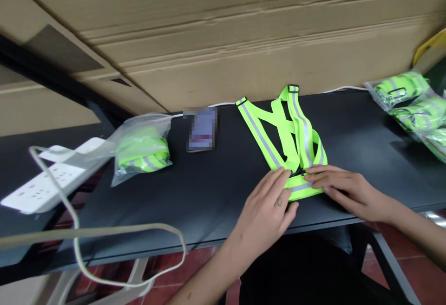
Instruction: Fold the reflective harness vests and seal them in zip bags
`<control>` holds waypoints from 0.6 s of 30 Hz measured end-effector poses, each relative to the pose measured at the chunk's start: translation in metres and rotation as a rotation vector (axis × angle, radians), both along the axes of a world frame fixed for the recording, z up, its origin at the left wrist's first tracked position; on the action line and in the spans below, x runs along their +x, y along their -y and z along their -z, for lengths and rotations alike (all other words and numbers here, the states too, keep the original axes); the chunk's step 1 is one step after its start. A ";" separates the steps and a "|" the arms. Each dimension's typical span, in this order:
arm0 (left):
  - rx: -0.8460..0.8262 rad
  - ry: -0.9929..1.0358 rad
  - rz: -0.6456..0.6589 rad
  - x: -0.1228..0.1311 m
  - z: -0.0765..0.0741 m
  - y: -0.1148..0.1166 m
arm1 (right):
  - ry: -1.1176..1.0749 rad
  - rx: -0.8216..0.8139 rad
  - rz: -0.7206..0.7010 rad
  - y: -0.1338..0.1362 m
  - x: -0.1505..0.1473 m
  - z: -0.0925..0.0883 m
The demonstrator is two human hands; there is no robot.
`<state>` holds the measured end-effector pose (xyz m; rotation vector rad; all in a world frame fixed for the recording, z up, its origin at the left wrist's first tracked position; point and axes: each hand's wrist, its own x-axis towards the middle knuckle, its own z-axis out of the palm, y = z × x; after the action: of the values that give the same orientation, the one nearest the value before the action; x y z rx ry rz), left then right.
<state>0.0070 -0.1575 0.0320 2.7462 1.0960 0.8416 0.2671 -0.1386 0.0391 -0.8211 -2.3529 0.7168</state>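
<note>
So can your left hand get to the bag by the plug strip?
Probably yes, once lifted: the left hand lies on the green reflective vest, and nothing stands on the black tabletop between it and the plastic bag.

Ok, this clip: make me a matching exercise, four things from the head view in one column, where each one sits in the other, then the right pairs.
Things:
1. Loose vest
2. Phone
3. Power strip
4. Bagged vests

Places:
A. Far right end of the black table
B. Under the left hand and right hand
C. Far left, past the single bagged vest
D. Between the single bagged vest and the loose vest

Right pairs: 1-B, 2-D, 3-C, 4-A.
</note>
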 end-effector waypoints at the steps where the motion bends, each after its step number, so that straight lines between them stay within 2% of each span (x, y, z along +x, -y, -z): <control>1: -0.006 0.008 -0.002 0.005 0.002 -0.001 | -0.032 -0.064 0.051 0.001 0.000 0.002; 4: -0.007 0.003 -0.053 0.020 0.006 -0.005 | -0.121 -0.146 0.260 0.000 -0.006 0.010; 7: 0.011 -0.059 -0.148 0.033 0.005 -0.007 | -0.173 -0.079 0.381 -0.004 -0.011 0.017; 10: -0.015 -0.196 -0.244 0.043 -0.002 -0.005 | -0.061 0.024 0.484 -0.008 -0.012 0.019; 12: -0.048 -0.288 -0.268 0.046 -0.005 -0.003 | 0.031 0.031 0.554 -0.009 -0.009 0.020; 14: -0.067 -0.336 -0.250 0.046 -0.006 -0.003 | 0.099 0.016 0.531 -0.009 -0.007 0.021; 18: -0.123 -0.354 -0.100 0.036 -0.003 -0.009 | 0.192 -0.010 0.345 -0.008 -0.006 0.023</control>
<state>0.0430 -0.1481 0.0347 2.8209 1.3000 0.2854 0.2611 -0.1303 0.0165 -1.3100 -2.2849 0.5237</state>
